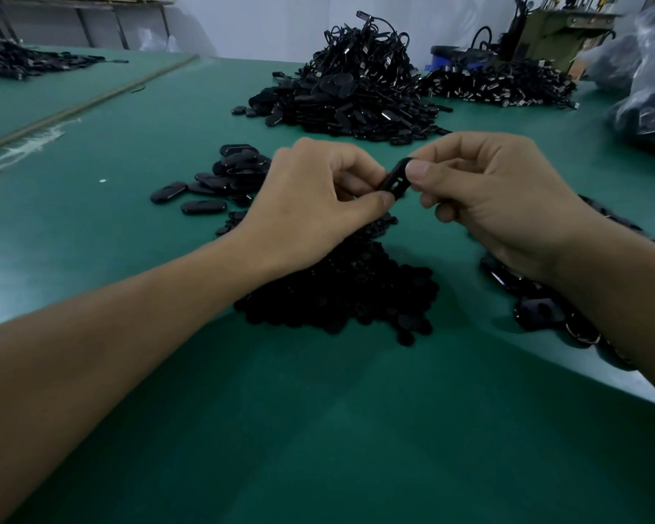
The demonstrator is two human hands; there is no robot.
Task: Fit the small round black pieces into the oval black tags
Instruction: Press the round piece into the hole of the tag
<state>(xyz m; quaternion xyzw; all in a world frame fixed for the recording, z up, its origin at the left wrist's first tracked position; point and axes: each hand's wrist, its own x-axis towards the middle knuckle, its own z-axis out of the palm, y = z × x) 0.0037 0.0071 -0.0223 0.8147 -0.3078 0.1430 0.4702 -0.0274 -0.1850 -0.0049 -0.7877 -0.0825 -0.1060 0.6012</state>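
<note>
**Held part.** One oval tag (395, 181) is held in the air between both hands, above the green table mat (318, 429) and over the far edge of the heap of round pieces (346, 293). The tag is black, glossy and elongated with rounded ends. It stands tilted, upper end toward the right hand. A narrow slot shows in the face turned toward the camera. Whether a round piece already sits in the tag cannot be told.

**Left hand.** The left hand (318, 194) has its fingers curled. Thumb and forefinger pinch the lower end of the tag.

**Right hand.** The right hand (488, 198) also has its fingers curled. Its thumb presses flat on the upper end of the tag; the fingers behind are mostly hidden.

**Stock on the mat.**
- The round pieces are small, matt black discs, lying in a dense heap under and between the forearms.
- Loose oval tags (220, 181) lie in a low pile to the left of the left hand; each shows a glossy rim and a slot.
- More tags (537, 310) lie beneath the right forearm.
- A large heap of tags with cables (350, 90) stands farther back, with a flatter heap of cables with metal ends (500, 83) to its right.
</note>
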